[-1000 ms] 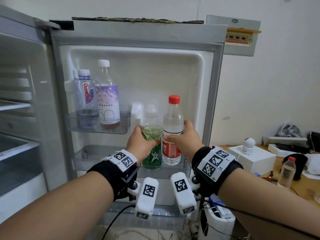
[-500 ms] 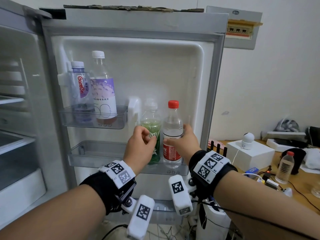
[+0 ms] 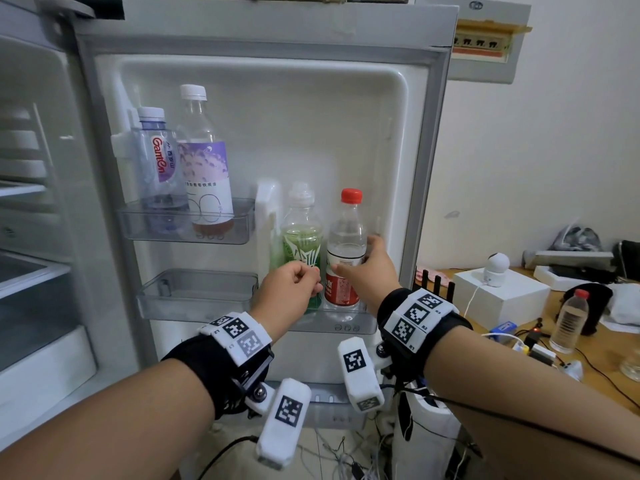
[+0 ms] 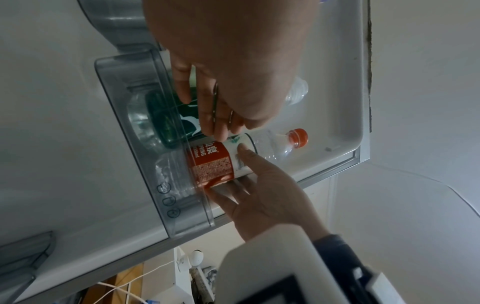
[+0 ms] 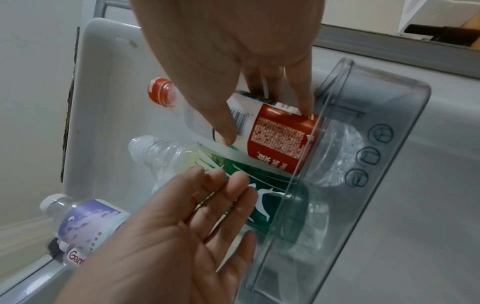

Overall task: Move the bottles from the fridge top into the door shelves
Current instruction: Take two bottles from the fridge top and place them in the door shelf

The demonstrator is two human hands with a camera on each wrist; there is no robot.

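On the open fridge door (image 3: 398,140), head view: two clear shelves. The upper shelf (image 3: 187,223), toward the door's hinge side, holds a blue-capped bottle (image 3: 157,161) and, touching it, a taller purple-label bottle (image 3: 204,168). The middle shelf (image 3: 194,296) runs the door's full width; at its end away from the hinge stand the green bottle (image 3: 300,237) and the red-capped bottle (image 3: 346,251), upright and side by side. The left hand (image 3: 287,292) sits in front of the green bottle with fingers curled; contact cannot be judged here. The right hand (image 3: 367,268) wraps the red-capped bottle, thumb in front, fingers behind. Beyond the door's free edge, a desk (image 3: 588,362) carries a white box (image 3: 502,299) and another water bottle (image 3: 569,323).

Left wrist view: the left hand (image 4: 228,61) has its fingers extended loosely over the green bottle (image 4: 166,121), holding nothing. The right hand (image 4: 262,189) has its thumb on the label of the red-capped bottle (image 4: 215,162), with its fingers on the far side.

Right wrist view: the right hand (image 5: 228,51) pinches the red-capped bottle (image 5: 278,135) between thumb and fingers. The left hand (image 5: 176,236) is spread flat, palm showing, just in front of the green bottle (image 5: 267,191). Both bottle bases sit inside the middle shelf (image 5: 376,144).
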